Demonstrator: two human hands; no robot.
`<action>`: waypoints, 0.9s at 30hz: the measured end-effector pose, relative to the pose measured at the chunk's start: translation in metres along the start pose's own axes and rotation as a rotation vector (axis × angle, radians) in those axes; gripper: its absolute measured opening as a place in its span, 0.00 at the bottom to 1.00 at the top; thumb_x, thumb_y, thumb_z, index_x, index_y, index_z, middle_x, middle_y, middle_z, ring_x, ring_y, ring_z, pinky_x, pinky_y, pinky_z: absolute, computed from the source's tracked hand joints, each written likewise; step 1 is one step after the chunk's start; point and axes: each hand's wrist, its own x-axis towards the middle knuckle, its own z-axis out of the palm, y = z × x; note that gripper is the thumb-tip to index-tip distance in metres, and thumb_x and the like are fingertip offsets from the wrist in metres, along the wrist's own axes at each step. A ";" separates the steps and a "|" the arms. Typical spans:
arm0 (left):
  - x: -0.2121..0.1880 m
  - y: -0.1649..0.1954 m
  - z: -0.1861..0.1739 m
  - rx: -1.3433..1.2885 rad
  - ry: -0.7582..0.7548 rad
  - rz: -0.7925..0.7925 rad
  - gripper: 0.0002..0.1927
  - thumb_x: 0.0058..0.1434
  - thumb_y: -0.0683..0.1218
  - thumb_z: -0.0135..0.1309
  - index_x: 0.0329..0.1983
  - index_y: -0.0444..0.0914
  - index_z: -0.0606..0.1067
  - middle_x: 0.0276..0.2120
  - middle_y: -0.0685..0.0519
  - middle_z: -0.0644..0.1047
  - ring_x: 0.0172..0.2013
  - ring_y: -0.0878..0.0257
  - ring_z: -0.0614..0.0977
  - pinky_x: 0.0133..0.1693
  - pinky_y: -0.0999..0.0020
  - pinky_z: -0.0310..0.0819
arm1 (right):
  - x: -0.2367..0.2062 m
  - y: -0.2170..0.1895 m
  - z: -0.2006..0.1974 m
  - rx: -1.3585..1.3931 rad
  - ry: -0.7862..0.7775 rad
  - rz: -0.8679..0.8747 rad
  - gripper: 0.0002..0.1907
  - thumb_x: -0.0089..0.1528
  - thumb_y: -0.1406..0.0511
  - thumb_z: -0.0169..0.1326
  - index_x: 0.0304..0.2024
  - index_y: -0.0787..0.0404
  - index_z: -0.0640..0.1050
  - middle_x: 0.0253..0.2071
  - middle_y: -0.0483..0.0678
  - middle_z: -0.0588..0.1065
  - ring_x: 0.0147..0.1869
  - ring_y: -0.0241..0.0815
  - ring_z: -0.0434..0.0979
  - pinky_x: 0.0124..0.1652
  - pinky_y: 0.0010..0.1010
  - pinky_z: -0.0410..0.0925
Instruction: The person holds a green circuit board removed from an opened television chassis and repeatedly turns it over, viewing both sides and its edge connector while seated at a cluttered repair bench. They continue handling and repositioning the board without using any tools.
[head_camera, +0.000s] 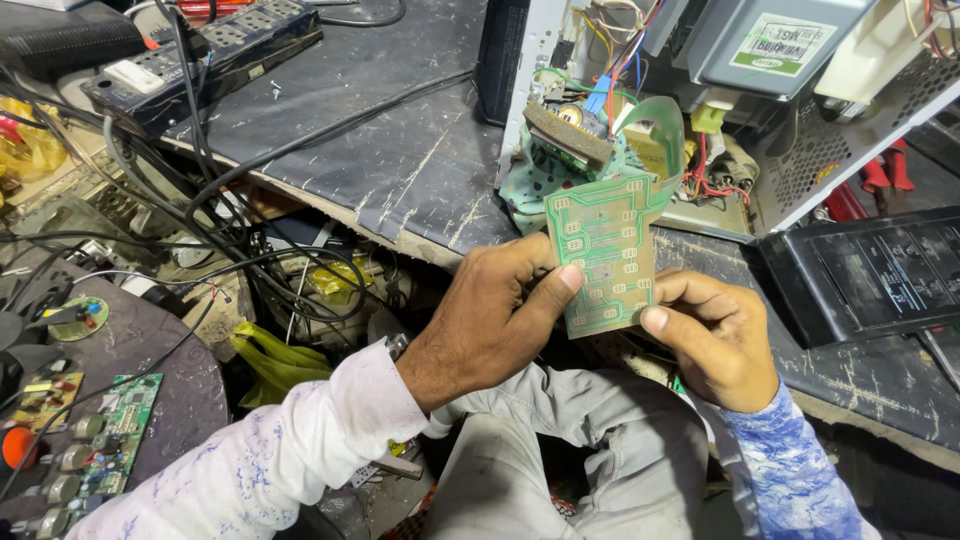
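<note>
Cluttered repair bench: dark scratched worktop runs across the top, w/ a tangle of black cables spilling off its left edge. Both hands meet at centre over the person's lap, holding a thin green flexible membrane sheet w/ pale printed tracks and pad squares. Left hand has its grip closed on the sheet's left edge, thumb pressed on the front near the lower left. Right hand pinches the lower right edge, thumb tip on the front, fingers curled behind. Sheet stands roughly upright, its upper part curving back as a ribbon into the opened appliance chassis just behind it; a small circuit board sits at the sheet's top end, amid coloured wires.

Labels etc.: grey metal box in the chassis carries a rectangular white-and-green sticker, top right. Black panel w/ faint white print lies on the worktop at right. Black power strip top left. Green circuit board w/ knobs lower left; yellow plastic bag below the cables.
</note>
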 end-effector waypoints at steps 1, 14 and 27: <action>0.000 0.001 0.000 0.008 -0.007 -0.013 0.12 0.69 0.46 0.49 0.45 0.33 0.78 0.33 0.44 0.83 0.34 0.58 0.87 0.39 0.63 0.79 | 0.000 0.004 -0.001 -0.030 0.033 0.016 0.09 0.64 0.74 0.54 0.44 0.77 0.78 0.43 0.54 0.79 0.46 0.37 0.76 0.48 0.27 0.68; 0.000 -0.004 0.004 0.047 0.001 -0.073 0.13 0.69 0.47 0.50 0.45 0.33 0.78 0.28 0.44 0.81 0.29 0.59 0.83 0.36 0.62 0.78 | -0.004 0.013 0.013 -0.094 0.194 -0.019 0.07 0.66 0.72 0.54 0.43 0.74 0.77 0.41 0.52 0.79 0.42 0.36 0.77 0.45 0.27 0.71; -0.002 -0.001 0.005 -0.027 0.007 0.001 0.12 0.70 0.47 0.50 0.47 0.33 0.78 0.32 0.46 0.82 0.32 0.63 0.83 0.38 0.64 0.78 | 0.007 -0.001 0.029 0.105 0.051 -0.090 0.21 0.61 0.79 0.57 0.46 0.63 0.59 0.48 0.58 0.76 0.52 0.43 0.81 0.49 0.36 0.77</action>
